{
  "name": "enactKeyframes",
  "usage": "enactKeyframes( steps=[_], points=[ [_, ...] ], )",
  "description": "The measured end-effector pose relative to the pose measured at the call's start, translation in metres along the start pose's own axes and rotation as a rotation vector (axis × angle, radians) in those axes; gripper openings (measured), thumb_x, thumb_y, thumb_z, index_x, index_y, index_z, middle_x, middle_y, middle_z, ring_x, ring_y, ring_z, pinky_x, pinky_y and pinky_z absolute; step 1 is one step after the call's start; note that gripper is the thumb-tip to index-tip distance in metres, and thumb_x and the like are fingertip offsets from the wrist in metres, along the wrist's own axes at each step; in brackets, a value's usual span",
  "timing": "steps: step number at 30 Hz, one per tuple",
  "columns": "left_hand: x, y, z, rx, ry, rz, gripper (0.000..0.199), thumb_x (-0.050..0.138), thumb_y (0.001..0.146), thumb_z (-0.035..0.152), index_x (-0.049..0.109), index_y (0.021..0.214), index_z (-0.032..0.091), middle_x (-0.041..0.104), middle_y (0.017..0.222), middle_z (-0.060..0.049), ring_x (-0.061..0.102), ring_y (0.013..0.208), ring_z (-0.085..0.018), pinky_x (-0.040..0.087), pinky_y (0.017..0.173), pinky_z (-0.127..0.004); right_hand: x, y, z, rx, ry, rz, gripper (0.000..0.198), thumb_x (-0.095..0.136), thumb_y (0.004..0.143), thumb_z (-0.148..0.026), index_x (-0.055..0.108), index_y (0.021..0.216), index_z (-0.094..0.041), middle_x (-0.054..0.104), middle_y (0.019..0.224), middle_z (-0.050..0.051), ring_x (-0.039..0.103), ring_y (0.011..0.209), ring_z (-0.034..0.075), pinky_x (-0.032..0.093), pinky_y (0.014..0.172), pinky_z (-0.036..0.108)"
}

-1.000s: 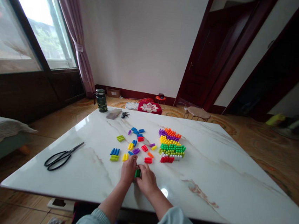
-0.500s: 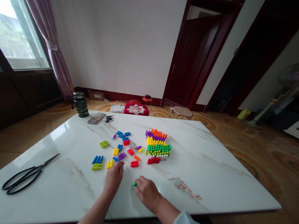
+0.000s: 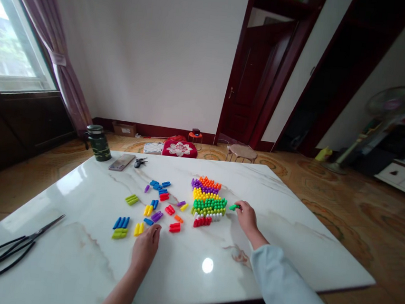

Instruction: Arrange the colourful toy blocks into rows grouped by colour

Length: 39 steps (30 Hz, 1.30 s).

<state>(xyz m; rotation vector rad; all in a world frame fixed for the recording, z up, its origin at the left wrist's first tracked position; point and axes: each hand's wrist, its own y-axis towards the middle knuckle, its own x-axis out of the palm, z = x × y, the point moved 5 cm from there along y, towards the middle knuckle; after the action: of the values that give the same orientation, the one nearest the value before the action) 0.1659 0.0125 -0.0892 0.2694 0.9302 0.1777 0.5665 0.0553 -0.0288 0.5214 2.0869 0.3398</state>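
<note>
My right hand (image 3: 247, 218) pinches a small green plastic peg (image 3: 232, 207), held tilted just right of a standing block of pegs. In that block, upright green pegs (image 3: 209, 203) stand in rows between yellow pegs (image 3: 205, 194) and lime, white and red pegs (image 3: 202, 222); purple and orange pegs (image 3: 210, 182) form the far rows. My left hand (image 3: 145, 247) rests on the table with its fingers closed; whatever is in them is hidden. Close to its fingertips lie a blue peg (image 3: 148, 222) and a pair of yellow pegs (image 3: 139, 229).
Loose pegs in several colours lie left of the block, such as red pegs (image 3: 174, 227) and blue pegs (image 3: 121, 223). Black-handled scissors (image 3: 17, 251) lie on the marble-patterned table (image 3: 81, 260). Along its far left are a camouflage bottle (image 3: 98, 144), a phone (image 3: 121, 162) and keys (image 3: 140, 162).
My right hand has moved forward and right with the green peg, from the near table to beside the standing block. My left hand stays near the loose pegs. The view has shifted slightly.
</note>
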Motion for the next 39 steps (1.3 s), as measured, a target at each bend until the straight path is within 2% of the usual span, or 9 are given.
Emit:
enactKeyframes(
  steps=[8, 17, 21, 24, 26, 28, 31, 34, 39],
  points=[
    [0.002, 0.0, -0.001, 0.017, 0.013, 0.002, 0.028, 0.038, 0.094, 0.031, 0.065, 0.095, 0.021, 0.074, 0.091, -0.008, 0.07, 0.082, -0.023, 0.052, 0.075, -0.033, 0.027, 0.005, -0.001, -0.018, -0.001, -0.052, 0.024, 0.05, 0.07, -0.009, 0.068, 0.08, -0.021, 0.071, 0.087, 0.003, 0.065, 0.083, 0.019, 0.049, 0.077, 0.029],
    [0.003, 0.0, 0.001, 0.003, 0.016, -0.004, 0.028, 0.038, 0.095, 0.031, 0.065, 0.096, 0.021, 0.074, 0.09, -0.008, 0.069, 0.08, -0.022, 0.051, 0.073, -0.033, 0.033, 0.009, 0.0, -0.037, 0.062, -0.058, 0.028, 0.049, 0.068, -0.009, 0.068, 0.084, -0.021, 0.072, 0.088, 0.003, 0.066, 0.084, 0.018, 0.052, 0.079, 0.03],
    [0.003, 0.0, 0.002, -0.012, 0.008, -0.014, 0.027, 0.039, 0.095, 0.029, 0.065, 0.096, 0.021, 0.073, 0.091, -0.008, 0.069, 0.081, -0.022, 0.051, 0.074, -0.034, 0.027, 0.004, 0.002, -0.021, 0.082, -0.003, 0.03, 0.047, 0.07, -0.01, 0.067, 0.091, -0.02, 0.071, 0.092, 0.006, 0.066, 0.086, 0.019, 0.053, 0.081, 0.033],
    [0.001, 0.0, 0.005, -0.032, -0.002, -0.03, 0.025, 0.04, 0.095, 0.026, 0.065, 0.095, 0.02, 0.073, 0.091, -0.009, 0.068, 0.081, -0.022, 0.05, 0.074, -0.034, 0.019, -0.01, -0.014, -0.005, 0.087, 0.089, 0.031, 0.044, 0.079, -0.016, 0.064, 0.102, -0.017, 0.067, 0.104, 0.011, 0.064, 0.091, 0.022, 0.053, 0.083, 0.037],
    [-0.001, 0.0, 0.007, -0.048, -0.021, -0.045, 0.023, 0.041, 0.095, 0.023, 0.064, 0.093, 0.02, 0.073, 0.089, -0.008, 0.068, 0.081, -0.022, 0.049, 0.074, -0.033, 0.018, -0.027, -0.041, -0.076, 0.128, 0.117, 0.03, 0.042, 0.086, -0.023, 0.062, 0.108, -0.018, 0.065, 0.107, 0.011, 0.064, 0.091, 0.021, 0.053, 0.082, 0.036],
    [-0.003, 0.0, 0.01, -0.062, -0.038, -0.053, 0.023, 0.042, 0.094, 0.021, 0.065, 0.093, 0.02, 0.072, 0.089, -0.009, 0.068, 0.081, -0.022, 0.049, 0.074, -0.033, 0.025, -0.051, -0.078, -0.236, 0.199, 0.046, 0.027, 0.043, 0.091, -0.027, 0.063, 0.108, -0.02, 0.066, 0.103, 0.009, 0.064, 0.092, 0.02, 0.052, 0.083, 0.034],
    [-0.003, 0.0, 0.011, -0.072, -0.04, -0.05, 0.023, 0.042, 0.095, 0.02, 0.065, 0.093, 0.019, 0.072, 0.09, -0.009, 0.067, 0.082, -0.021, 0.048, 0.075, -0.033, 0.05, -0.092, -0.132, -0.51, 0.25, -0.274, 0.024, 0.045, 0.093, -0.027, 0.065, 0.107, -0.023, 0.069, 0.099, 0.006, 0.065, 0.092, 0.019, 0.051, 0.084, 0.031],
    [-0.003, -0.001, 0.011, -0.076, -0.05, -0.047, 0.023, 0.043, 0.095, 0.02, 0.066, 0.094, 0.02, 0.072, 0.09, -0.009, 0.066, 0.083, -0.02, 0.047, 0.076, -0.032, 0.077, -0.123, -0.158, -0.609, 0.206, -0.526, 0.029, 0.049, 0.091, -0.025, 0.064, 0.115, -0.025, 0.071, 0.103, 0.005, 0.067, 0.089, 0.018, 0.051, 0.08, 0.029],
    [-0.005, -0.003, 0.012, -0.059, -0.088, -0.048, 0.023, 0.044, 0.094, 0.02, 0.066, 0.092, 0.019, 0.072, 0.09, -0.007, 0.066, 0.084, -0.019, 0.048, 0.077, -0.031, 0.102, -0.13, -0.158, -0.567, 0.082, -0.501, 0.028, 0.045, 0.093, -0.025, 0.066, 0.112, -0.024, 0.072, 0.105, 0.006, 0.069, 0.084, 0.019, 0.05, 0.073, 0.027]
  ],
)
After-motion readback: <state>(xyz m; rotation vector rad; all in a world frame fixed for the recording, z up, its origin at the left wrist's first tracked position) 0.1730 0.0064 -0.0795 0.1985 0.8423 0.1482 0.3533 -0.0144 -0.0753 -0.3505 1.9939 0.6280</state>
